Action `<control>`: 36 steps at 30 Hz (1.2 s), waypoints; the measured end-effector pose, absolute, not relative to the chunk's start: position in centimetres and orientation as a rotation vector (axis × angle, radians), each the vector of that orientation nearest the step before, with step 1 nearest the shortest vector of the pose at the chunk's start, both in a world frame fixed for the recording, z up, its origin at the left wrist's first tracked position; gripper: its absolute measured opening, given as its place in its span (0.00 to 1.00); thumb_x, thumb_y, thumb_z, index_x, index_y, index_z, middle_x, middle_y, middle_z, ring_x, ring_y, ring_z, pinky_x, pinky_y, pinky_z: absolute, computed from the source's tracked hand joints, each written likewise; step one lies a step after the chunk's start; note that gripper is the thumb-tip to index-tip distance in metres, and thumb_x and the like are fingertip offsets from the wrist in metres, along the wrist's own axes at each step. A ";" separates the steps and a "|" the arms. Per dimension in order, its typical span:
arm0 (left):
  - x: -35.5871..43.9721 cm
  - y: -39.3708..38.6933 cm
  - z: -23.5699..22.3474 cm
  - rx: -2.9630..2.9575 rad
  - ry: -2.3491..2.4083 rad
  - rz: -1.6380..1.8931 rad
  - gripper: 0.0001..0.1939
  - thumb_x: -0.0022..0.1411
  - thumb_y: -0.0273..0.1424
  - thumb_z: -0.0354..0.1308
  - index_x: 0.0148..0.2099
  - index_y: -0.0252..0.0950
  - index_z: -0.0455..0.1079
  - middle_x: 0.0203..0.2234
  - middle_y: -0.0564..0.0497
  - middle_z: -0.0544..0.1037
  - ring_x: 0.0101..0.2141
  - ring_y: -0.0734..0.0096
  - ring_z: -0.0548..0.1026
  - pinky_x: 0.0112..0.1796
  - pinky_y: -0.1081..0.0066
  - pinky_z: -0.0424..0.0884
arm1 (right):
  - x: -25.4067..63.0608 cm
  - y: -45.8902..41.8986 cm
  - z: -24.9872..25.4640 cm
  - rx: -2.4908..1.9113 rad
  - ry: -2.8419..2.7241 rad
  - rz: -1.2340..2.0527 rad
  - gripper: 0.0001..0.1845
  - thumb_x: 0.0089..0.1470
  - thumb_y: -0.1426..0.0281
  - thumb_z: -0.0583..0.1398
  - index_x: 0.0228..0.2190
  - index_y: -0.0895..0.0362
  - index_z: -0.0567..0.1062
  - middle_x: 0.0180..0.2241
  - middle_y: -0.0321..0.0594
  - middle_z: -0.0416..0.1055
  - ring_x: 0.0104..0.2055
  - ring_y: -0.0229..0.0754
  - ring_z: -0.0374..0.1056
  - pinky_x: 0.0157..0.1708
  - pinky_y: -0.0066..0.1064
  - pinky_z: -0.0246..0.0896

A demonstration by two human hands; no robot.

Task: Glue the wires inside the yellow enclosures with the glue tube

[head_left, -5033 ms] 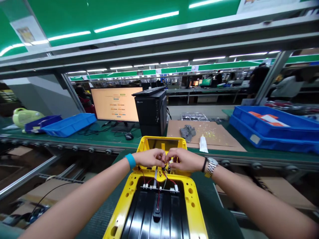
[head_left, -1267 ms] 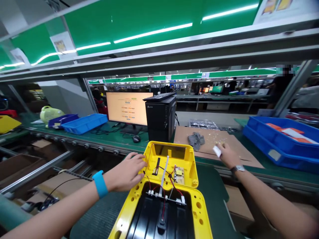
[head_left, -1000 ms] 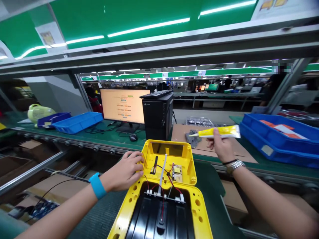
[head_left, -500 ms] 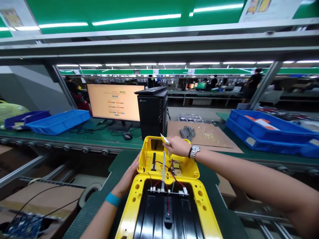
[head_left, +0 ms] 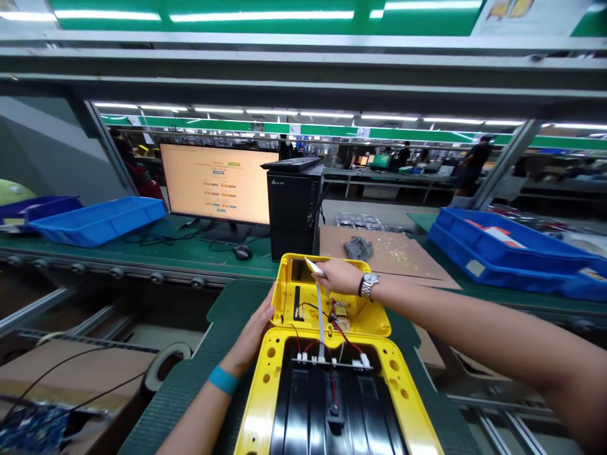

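yellow plastic housing (head_left: pixel 284 278) lies opened out on the green mat (head_left: pixel 227 309) before me, my left hand (head_left: pixel 249 335) open and pressed against its outer wall, my right hand (head_left: pixel 339 276) pinching a small white strip (head_left: pixel 313 266) just above the half holding the wired circuit board (head_left: pixel 342 319).

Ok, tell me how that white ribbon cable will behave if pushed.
The white ribbon cable is thin and flat, so it probably flexes easily. It runs to the connector row, so it would likely tug there, not slide free.
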State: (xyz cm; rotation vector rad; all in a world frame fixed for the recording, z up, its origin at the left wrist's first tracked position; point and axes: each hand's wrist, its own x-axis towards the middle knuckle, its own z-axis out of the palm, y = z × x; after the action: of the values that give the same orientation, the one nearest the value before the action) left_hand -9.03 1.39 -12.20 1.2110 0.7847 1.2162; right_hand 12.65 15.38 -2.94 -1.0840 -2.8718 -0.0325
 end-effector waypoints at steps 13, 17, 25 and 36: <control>-9.0 1.3 -12.1 1.119 0.730 1.313 0.36 0.71 0.45 0.52 0.75 0.48 0.46 0.71 0.54 0.55 0.70 0.53 0.53 0.68 0.57 0.54 | 12.0 15.1 -2.7 -1.046 -2.935 -0.085 0.15 0.67 0.66 0.52 0.34 0.58 0.74 0.32 0.46 0.78 0.29 0.43 0.68 0.27 0.34 0.42; -8.9 1.3 -11.9 1.101 0.718 1.309 0.35 0.70 0.45 0.53 0.75 0.50 0.47 0.71 0.54 0.56 0.69 0.51 0.54 0.68 0.55 0.54 | 12.1 15.2 -2.8 -1.032 -2.943 -0.084 0.14 0.67 0.66 0.52 0.35 0.58 0.74 0.33 0.46 0.78 0.29 0.42 0.68 0.28 0.34 0.44; -8.7 1.1 -11.9 1.039 0.672 1.353 0.36 0.70 0.43 0.55 0.75 0.45 0.48 0.71 0.50 0.57 0.69 0.47 0.54 0.68 0.52 0.52 | 11.7 15.2 -2.6 -1.001 -2.978 -0.087 0.13 0.65 0.66 0.54 0.36 0.58 0.76 0.34 0.46 0.79 0.30 0.43 0.69 0.28 0.33 0.45; -8.6 1.2 -11.8 1.008 0.639 1.386 0.33 0.69 0.42 0.58 0.72 0.47 0.55 0.69 0.51 0.60 0.69 0.47 0.53 0.68 0.55 0.50 | 10.5 14.8 -1.9 -0.961 -3.097 -0.159 0.12 0.62 0.67 0.56 0.40 0.60 0.77 0.37 0.49 0.80 0.35 0.47 0.74 0.29 0.34 0.50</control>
State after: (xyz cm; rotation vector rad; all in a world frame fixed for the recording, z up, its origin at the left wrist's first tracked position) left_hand -8.65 1.21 -11.79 1.0078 0.6393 1.3861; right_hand 10.53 14.79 -1.90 -0.9606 -3.0973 -0.1591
